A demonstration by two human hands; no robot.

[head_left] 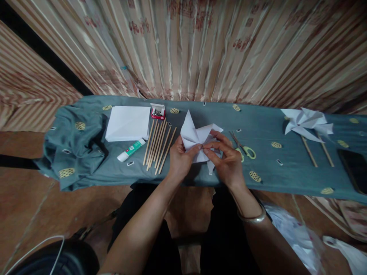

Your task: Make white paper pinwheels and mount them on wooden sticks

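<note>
A white paper pinwheel (189,131) with folded blades is held up over the middle of the cloth-covered table. My left hand (181,158) grips its left side, the thumb pressing near the centre. My right hand (228,162) is closed at the pinwheel's centre, thumb and forefinger pinched there; whether a small pin is between them I cannot make out. Just right of my right hand lie scissors (249,152) with pale green handles, partly hidden by it. Left of my left hand, several wooden sticks (157,143) lie side by side.
A stack of white paper (127,122), a glue stick (131,150) and a small red box of metal pins (158,113) lie on the left. Pinwheels on sticks (305,124) and a black phone (354,170) lie on the right. A striped curtain (200,49) hangs behind the table.
</note>
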